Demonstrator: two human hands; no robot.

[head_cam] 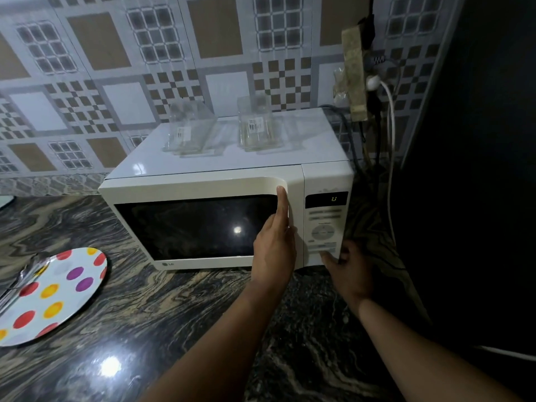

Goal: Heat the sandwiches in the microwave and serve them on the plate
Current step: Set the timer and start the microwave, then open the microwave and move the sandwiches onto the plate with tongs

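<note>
1. My left hand (pixel 274 250) lies flat against the right edge of the microwave (pixel 226 204) door, fingers stretched out and unclenched, the index fingertip up near the top corner of the handle strip. It grips nothing; it only presses.
2. My right hand (pixel 352 271) wraps the lower right corner of the control panel (pixel 324 227), thumb on the bottom buttons, the other fingers curled round the side of the casing. It steadies the box and holds nothing loose.
3. The door looks shut and the window is dark, so I cannot tell whether the sandwiches are inside. Two clear plastic boxes (pixel 258 126) stand on top of the oven and look empty.
4. The display (pixel 326 199) shows a single faint character, which I cannot read well; I judge the oven is idle.
5. To do this step well, I keep the left palm firm on the door so the latch seats, then press with the thumb alone, squarely on one button, and watch the display for a response.
6. I keep the oven from sliding on the marble counter (pixel 179 314).
7. The spotted plate (pixel 55 294) waits at the left, well apart, with foil (pixel 27 278) on its edge.
</note>
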